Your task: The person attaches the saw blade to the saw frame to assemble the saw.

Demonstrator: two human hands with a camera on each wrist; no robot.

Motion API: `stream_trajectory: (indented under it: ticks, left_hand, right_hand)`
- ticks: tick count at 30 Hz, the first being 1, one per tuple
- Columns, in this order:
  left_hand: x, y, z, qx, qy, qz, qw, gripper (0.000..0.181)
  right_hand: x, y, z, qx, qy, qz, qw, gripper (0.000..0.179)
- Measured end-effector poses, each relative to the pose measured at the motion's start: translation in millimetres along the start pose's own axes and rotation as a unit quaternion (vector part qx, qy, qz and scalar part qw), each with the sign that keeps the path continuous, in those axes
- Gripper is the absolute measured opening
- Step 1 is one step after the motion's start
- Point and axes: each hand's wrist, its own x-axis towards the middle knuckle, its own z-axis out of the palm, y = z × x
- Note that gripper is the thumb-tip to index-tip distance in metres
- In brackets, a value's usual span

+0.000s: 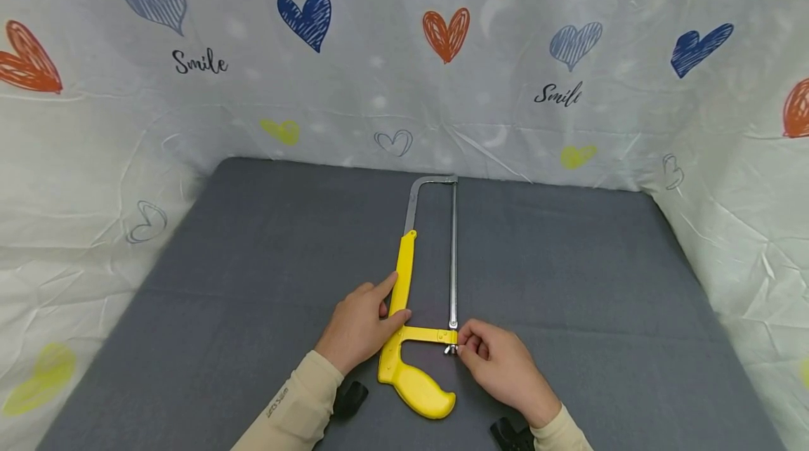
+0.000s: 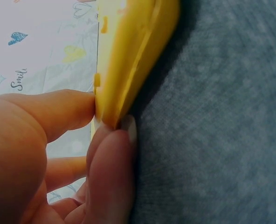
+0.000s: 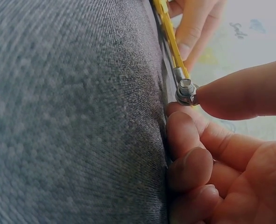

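A hacksaw [image 1: 420, 391] with a yellow handle and frame lies flat on the grey cloth, its metal bow pointing away from me. Along its right side runs the straight blade [image 1: 454, 254]. My left hand [image 1: 357, 328] grips the yellow frame just above the crossbar, with the thumb on top and fingers at its outer edge. At the crossbar's right end sits a small metal wing nut [image 1: 450, 350] on a threaded stud. My right hand [image 1: 502, 363] pinches this wing nut between thumb and forefinger; the other fingers are curled beside it, over the cloth.
Grey cloth [image 1: 253, 240] covers the table. Behind and at both sides hangs a white curtain [image 1: 379, 86] printed with hearts and the word Smile. Black wrist-camera parts [image 1: 350, 400] show under the left forearm, and others [image 1: 508, 433] by the right wrist.
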Motion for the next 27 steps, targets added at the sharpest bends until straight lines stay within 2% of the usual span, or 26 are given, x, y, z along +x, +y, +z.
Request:
stream_trajectory:
  ticks: [27]
  left_hand:
    - [0.2,-0.1,-0.5,0.006,-0.005,-0.001,1.0,0.078]
  right_hand:
    - [0.7,0.3,0.3,-0.012,-0.003,0.001,0.9999,0.017]
